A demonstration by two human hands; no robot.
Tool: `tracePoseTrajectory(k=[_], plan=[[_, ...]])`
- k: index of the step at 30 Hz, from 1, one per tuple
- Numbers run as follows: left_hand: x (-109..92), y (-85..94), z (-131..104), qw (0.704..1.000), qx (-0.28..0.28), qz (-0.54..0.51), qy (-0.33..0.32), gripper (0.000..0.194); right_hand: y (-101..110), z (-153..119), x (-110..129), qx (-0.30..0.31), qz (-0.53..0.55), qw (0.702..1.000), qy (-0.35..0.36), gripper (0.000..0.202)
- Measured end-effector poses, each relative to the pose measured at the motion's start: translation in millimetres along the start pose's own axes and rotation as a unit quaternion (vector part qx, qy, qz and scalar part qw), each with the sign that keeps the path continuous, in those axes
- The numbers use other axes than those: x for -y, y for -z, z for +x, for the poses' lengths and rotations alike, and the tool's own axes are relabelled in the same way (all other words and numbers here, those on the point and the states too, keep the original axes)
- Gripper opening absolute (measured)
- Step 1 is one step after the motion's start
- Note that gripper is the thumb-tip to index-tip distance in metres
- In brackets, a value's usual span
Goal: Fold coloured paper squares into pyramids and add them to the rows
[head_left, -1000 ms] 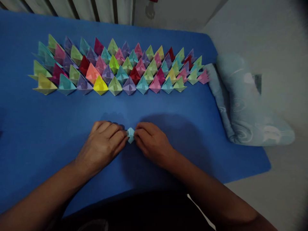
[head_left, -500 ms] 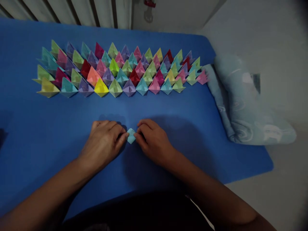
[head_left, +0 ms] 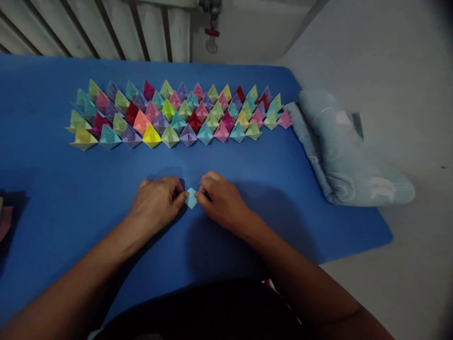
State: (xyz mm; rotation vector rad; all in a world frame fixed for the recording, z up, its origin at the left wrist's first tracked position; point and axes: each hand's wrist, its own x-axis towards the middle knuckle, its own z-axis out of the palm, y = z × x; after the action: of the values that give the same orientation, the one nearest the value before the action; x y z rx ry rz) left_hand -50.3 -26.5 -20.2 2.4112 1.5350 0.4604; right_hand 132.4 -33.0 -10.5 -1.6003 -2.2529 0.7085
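A small light blue folded paper [head_left: 191,198] is held between my two hands, low over the blue surface [head_left: 106,189]. My left hand [head_left: 157,199] pinches its left corner between thumb and fingers. On its right corner, my right hand [head_left: 222,198] pinches in the same way. Beyond the hands stand several rows of folded paper boats in many colours, among them a bright yellow one [head_left: 152,137] and an orange one [head_left: 142,123] in the front rows.
A folded grey-blue cloth [head_left: 343,160] with white patterns lies over the right edge of the surface. Pink and green paper [head_left: 4,223] shows at the left edge. Behind are a white radiator [head_left: 148,33] and a valve with a red handle [head_left: 212,32].
The camera view has shifted, showing more of the radiator, the valve and the paper at the left. Both hands still grip the light blue paper, with the fingers slightly moved.
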Motion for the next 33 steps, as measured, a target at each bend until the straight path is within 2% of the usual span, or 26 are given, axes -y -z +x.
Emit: tracePoseTrajectory(k=[3, 8, 11, 17, 21, 26, 33], plan=[[-1.9, 0.1, -3.9, 1.000, -0.013, 0.007, -0.005, 0.011, 1.1, 1.0, 1.1, -0.012, 0.001, 1.000, -0.004, 0.010], [-7.7, -5.5, -19.4, 0.980, -0.090, 0.077, -0.157, 0.026, 1.3, 4.5, -1.1, -0.003, 0.009, 1.000, 0.003, 0.010], [-7.9, -10.1, -28.0, 0.970, -0.095, 0.111, -0.195, 0.030, 2.0, 6.1, -2.6, 0.001, 0.016, 1.000, 0.000, 0.013], [-5.4, -13.8, -37.2, 0.970, -0.094, 0.137, -0.176, 0.035, 4.3, 5.6, -3.0, 0.002, 0.062, 0.998, 0.000, 0.012], [-0.5, -15.1, -39.8, 0.975, -0.087, 0.130, -0.160, 0.039, 4.5, 9.9, -5.5, 0.017, 0.080, 0.997, -0.013, 0.005], [2.7, -17.4, -39.7, 0.980, -0.086, 0.109, -0.144, 0.039, 6.7, 18.0, -7.7, 0.022, 0.072, 0.997, -0.022, 0.007], [-1.0, -18.1, -41.1, 0.981, -0.091, 0.101, -0.135, 0.040, 9.7, 16.4, 9.2, 0.022, 0.055, 0.998, -0.037, 0.007]])
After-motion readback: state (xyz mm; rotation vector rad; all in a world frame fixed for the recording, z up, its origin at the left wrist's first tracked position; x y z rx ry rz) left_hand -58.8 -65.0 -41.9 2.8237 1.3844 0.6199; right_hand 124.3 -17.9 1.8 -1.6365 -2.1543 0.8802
